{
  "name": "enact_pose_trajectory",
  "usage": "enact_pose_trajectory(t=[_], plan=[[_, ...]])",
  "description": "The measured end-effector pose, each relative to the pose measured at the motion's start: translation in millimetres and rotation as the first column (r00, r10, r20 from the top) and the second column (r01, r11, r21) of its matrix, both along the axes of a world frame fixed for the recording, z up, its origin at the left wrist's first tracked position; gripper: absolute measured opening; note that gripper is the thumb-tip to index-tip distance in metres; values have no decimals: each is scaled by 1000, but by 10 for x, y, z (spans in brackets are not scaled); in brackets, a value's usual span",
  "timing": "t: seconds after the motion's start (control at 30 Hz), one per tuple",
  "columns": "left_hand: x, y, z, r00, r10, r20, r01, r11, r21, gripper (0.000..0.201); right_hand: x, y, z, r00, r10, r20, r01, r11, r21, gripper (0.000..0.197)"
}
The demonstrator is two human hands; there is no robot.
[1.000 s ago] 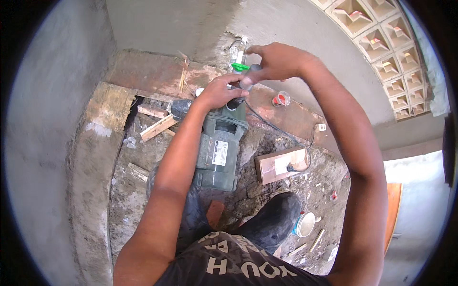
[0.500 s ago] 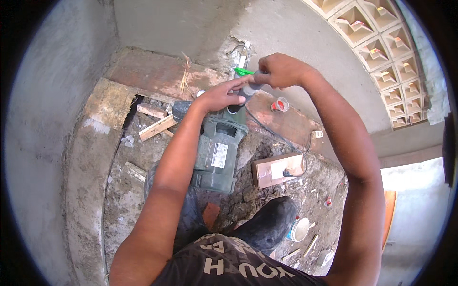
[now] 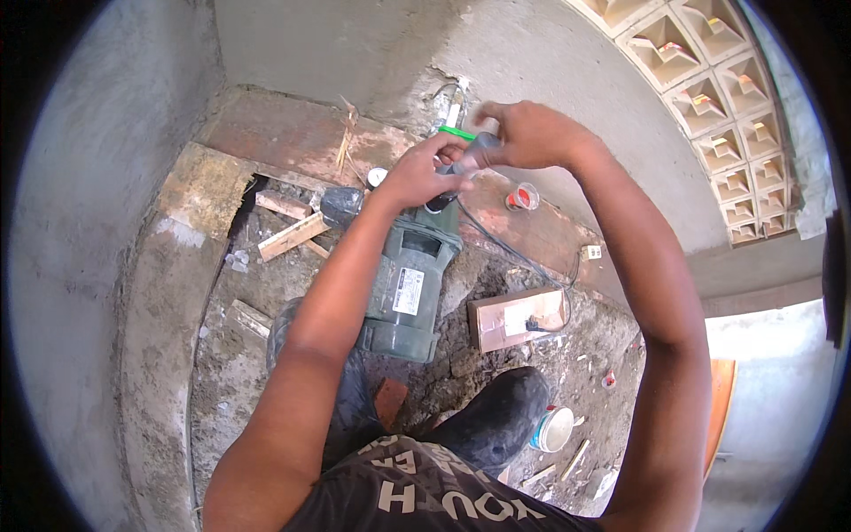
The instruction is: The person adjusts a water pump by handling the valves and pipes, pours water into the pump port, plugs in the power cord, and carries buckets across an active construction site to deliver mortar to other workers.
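A dark green water pump (image 3: pixel 403 288) stands on the rubble between my legs. Above its far end, my left hand (image 3: pixel 424 176) curls its fingers and thumb around a grey pipe fitting (image 3: pixel 449 168). My right hand (image 3: pixel 532 135) grips the tilted, blurred upper grey part (image 3: pixel 481 149) of this pipework, with one finger lifted off. Just beyond the hands lies a green valve handle (image 3: pixel 456 133). A small round white gauge (image 3: pixel 376 176) sits left of the left wrist. Fingers partly cover the joint between the grey parts.
An open clear cup (image 3: pixel 523 197) with red on it stands on the ledge to the right. A cardboard box (image 3: pixel 517 317) with a black cable lies right of the pump. Wood scraps (image 3: pixel 292 238) lie left; a white tub (image 3: pixel 556 429) stands near my right leg.
My right hand has shifted slightly right, one finger lifting away, and the upper grey part has tilted with it. My left hand has moved slightly right, uncovering the gauge.
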State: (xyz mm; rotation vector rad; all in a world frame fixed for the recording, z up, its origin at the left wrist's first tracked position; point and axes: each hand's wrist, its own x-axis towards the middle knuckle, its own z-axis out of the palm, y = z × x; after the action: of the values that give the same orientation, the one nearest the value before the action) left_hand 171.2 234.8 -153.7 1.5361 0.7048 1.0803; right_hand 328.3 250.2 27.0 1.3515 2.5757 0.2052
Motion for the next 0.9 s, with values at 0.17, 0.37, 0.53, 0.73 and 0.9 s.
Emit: enact_pose_trajectory(t=[0.17, 0.37, 0.53, 0.73, 0.9], plan=[[-111, 29, -13, 990, -61, 131, 53, 997, 59, 89, -250, -30, 91, 976, -192, 98, 198, 979, -46, 48], [-140, 51, -67, 991, -48, 128, 47, 999, 15, 84, -218, 121, -70, 966, -143, 217, 165, 982, -89, 60], [-135, 150, -58, 917, 275, 288, -285, 958, -6, 75, -59, 50, -108, 999, -42, 11, 43, 996, -74, 61], [-273, 277, -140, 812, 497, 307, -491, 865, -104, 57, -402, -38, 115, 926, -226, 303, 242, 970, -17, 54], [-268, 271, -170, 755, 555, 350, -518, 831, -201, 47, -279, 93, 22, 965, -170, 200, 208, 960, -188, 58]])
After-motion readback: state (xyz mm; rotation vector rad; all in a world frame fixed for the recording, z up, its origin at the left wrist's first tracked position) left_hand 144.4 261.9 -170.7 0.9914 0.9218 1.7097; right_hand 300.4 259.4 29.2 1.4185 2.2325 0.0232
